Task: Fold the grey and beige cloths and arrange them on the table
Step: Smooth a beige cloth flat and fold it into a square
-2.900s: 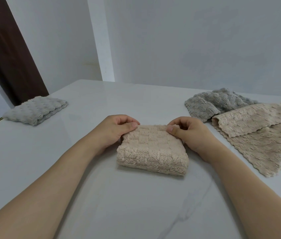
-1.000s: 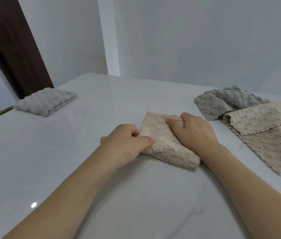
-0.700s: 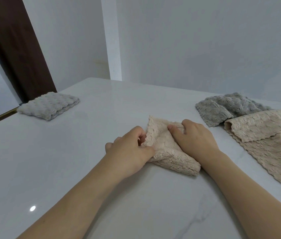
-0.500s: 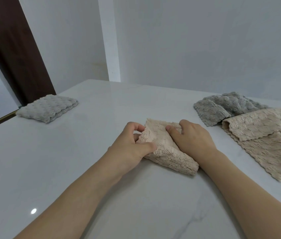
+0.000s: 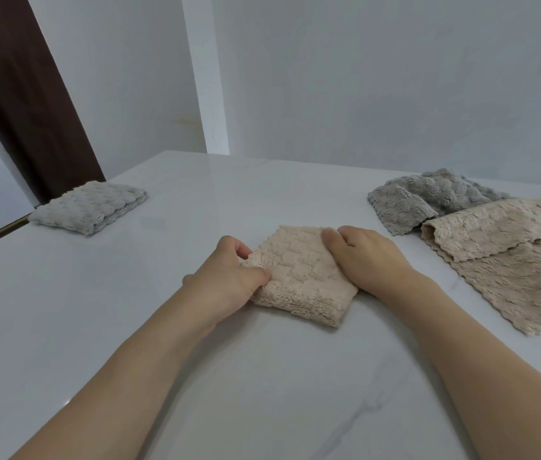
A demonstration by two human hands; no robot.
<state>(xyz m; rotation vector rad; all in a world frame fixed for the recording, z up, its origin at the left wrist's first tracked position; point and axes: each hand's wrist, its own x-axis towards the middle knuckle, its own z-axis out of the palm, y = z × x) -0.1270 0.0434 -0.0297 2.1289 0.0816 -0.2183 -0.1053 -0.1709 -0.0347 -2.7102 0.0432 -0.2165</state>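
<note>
Forearms of mine came in from the bottom edge across the white marble counter (image 5: 262,393), which showed faint grey veining close to me. Past them, in the middle of the counter, lay the folded beige cloth (image 5: 299,280), a thick fluffy square turned at a slant so that one corner pointed toward me. My left hand (image 5: 229,280) gripped its left edge, thumb lying on top of the pile and fingers curled at the side, pinching the fabric. My right hand (image 5: 365,257) rested along the cloth's right edge, thumb pressed on the top near the far corner and fingers bent down over the side; I could not tell how far they reached beneath it. Both hands touched the same cloth, one on each side.

Off to my right, apart from the folded piece, an unfolded beige cloth (image 5: 511,260) lay spread out with scalloped edges, part of it doubled loosely over itself and running off the right border. Just behind it, and partly under its far flap, sat a crumpled grey cloth (image 5: 428,197).

Well away on the far left, near the counter's edge, a folded grey cloth (image 5: 90,207) lay as a neat flat pad. Beyond the counter stood pale walls and, at the far left, a dark brown door frame (image 5: 20,94).
</note>
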